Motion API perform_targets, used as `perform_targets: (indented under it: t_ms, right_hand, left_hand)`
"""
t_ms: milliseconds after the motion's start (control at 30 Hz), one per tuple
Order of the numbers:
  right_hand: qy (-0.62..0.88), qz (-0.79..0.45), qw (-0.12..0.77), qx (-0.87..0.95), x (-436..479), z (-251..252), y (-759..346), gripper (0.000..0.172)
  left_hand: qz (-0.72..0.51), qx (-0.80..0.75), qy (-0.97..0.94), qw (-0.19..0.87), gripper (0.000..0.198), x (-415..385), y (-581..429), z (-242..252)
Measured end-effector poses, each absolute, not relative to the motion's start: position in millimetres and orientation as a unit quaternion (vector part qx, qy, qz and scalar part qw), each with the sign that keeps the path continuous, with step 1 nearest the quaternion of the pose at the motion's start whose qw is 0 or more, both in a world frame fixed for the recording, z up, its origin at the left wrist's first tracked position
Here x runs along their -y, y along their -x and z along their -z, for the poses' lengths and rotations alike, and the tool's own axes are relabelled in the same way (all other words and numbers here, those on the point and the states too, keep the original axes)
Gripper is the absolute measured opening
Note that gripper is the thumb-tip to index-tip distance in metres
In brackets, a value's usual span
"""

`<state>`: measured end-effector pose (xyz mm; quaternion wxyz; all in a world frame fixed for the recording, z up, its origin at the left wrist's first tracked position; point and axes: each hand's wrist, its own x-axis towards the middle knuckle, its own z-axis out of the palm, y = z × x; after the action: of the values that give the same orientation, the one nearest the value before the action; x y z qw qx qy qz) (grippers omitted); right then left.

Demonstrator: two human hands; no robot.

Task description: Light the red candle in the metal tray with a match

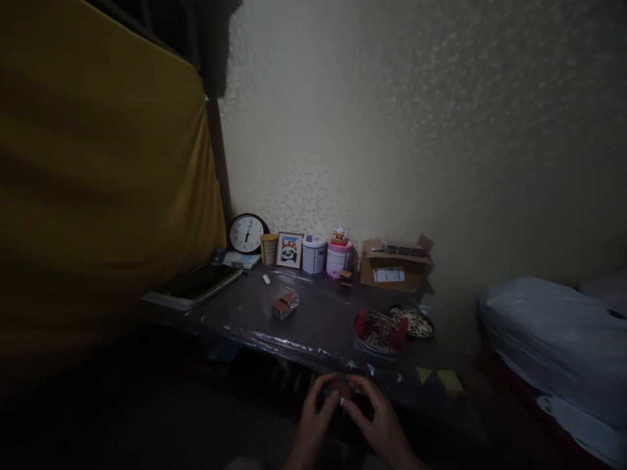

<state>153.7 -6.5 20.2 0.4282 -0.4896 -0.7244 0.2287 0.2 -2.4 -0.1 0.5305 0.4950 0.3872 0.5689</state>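
Both hands meet just off the table's front edge, fingers curled round one small reddish-brown object (pixel 341 386). My left hand (pixel 318 412) grips its left side, thumb on the near face. On the opposite side, my right hand (pixel 375 412) closes on it, with its thumb near a small white bit. Dim light and the fingers hide the object's exact kind. Ahead to the right, a round dish (pixel 376 334) holds dark and pale small pieces and red items at its rim. Behind it, another dish (pixel 412 322) contains several pale thin sticks that look like matchsticks.
On the dark plastic-covered table (pixel 313 326) lie small brown boxes in clear wrap (pixel 285 305). Along the wall stand a clock (pixel 247 234), a panda picture (pixel 289 250), tubs (pixel 314 254) and an opened cardboard box (pixel 396 266). A yellow curtain (pixel 108 163) hangs left.
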Motion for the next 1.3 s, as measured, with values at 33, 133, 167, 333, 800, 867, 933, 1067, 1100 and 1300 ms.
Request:
perform_targets:
  t_ms: [33,133,167,333,800,867,933,1067,1100,1300]
  right_hand:
    - [0.49,-0.232,0.43,0.722,6.7,-20.8,-153.5,0.028]
    - [0.495,-0.238,0.437,0.712,7.3,-22.9,-152.7,0.028]
    - [0.497,-0.241,0.438,0.709,7.4,-23.6,-152.7,0.028]
    - [0.506,-0.25,0.442,0.697,7.4,-26.4,-154.2,0.028]
    - [0.494,-0.244,0.441,0.709,8.6,-28.7,-156.2,0.026]
    - [0.496,-0.246,0.436,0.709,8.4,-28.5,-156.5,0.027]
    - [0.494,-0.245,0.435,0.711,8.7,-29.0,-156.6,0.027]
    - [0.488,-0.243,0.442,0.713,9.6,-31.0,-156.8,0.027]
    - [0.488,-0.243,0.442,0.712,9.5,-31.1,-157.0,0.027]
    - [0.487,-0.274,0.441,0.702,7.9,-27.1,-159.4,0.03]
  left_hand:
    - [-0.568,-0.386,-0.498,0.53,0.032,2.3,-0.1,0.0]
    - [-0.565,-0.385,-0.503,0.528,0.033,1.8,0.6,-0.7]
    - [-0.564,-0.384,-0.505,0.528,0.033,1.6,0.8,-0.9]
    - [-0.561,-0.391,-0.507,0.525,0.034,1.0,0.3,-0.1]
    - [-0.54,-0.391,-0.524,0.53,0.033,3.8,0.9,-6.4]
    - [-0.539,-0.39,-0.518,0.537,0.032,4.4,1.1,-8.1]
    - [-0.538,-0.385,-0.509,0.551,0.032,5.3,1.1,-9.8]
    - [-0.542,-0.378,-0.498,0.561,0.033,5.6,0.8,-11.1]
    - [-0.544,-0.377,-0.497,0.562,0.034,5.4,0.8,-11.1]
    - [-0.544,-0.361,-0.479,0.587,0.035,4.3,1.8,-9.3]
